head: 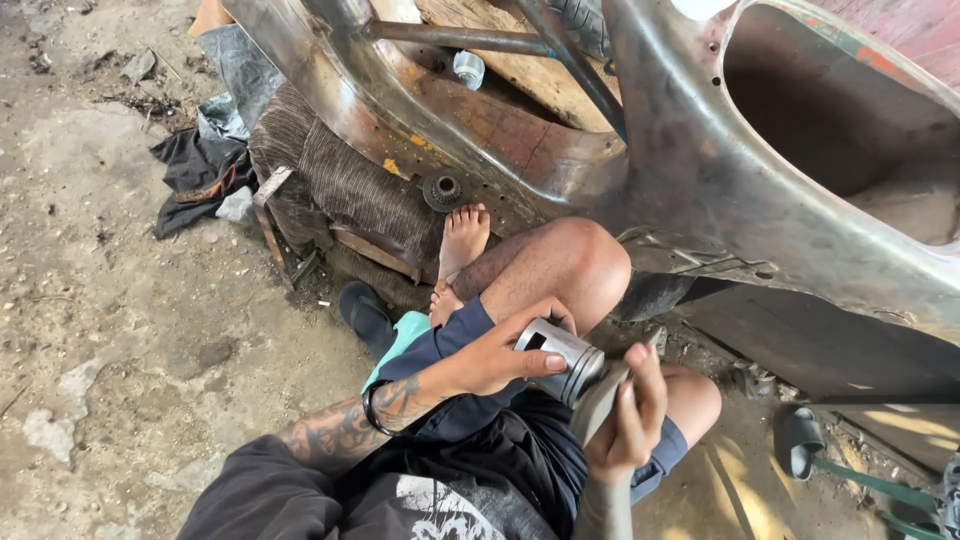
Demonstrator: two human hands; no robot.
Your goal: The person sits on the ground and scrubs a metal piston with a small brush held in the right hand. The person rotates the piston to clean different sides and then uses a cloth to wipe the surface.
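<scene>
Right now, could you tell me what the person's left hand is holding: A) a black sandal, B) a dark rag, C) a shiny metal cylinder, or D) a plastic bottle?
C: the left hand wraps around a shiny metal cylinder over the lap, while the right hand presses a grey strip against its end.

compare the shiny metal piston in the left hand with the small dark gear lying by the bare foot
The shiny silver cylindrical metal piston is bright and clean; the small dark toothed gear looks dull and grimy. The piston is much larger and is gripped in the left hand, lying on its side, with the right hand pressing a grey strip against it; the gear rests untouched, flat on the rusty metal body. Both are round metal parts.
</scene>
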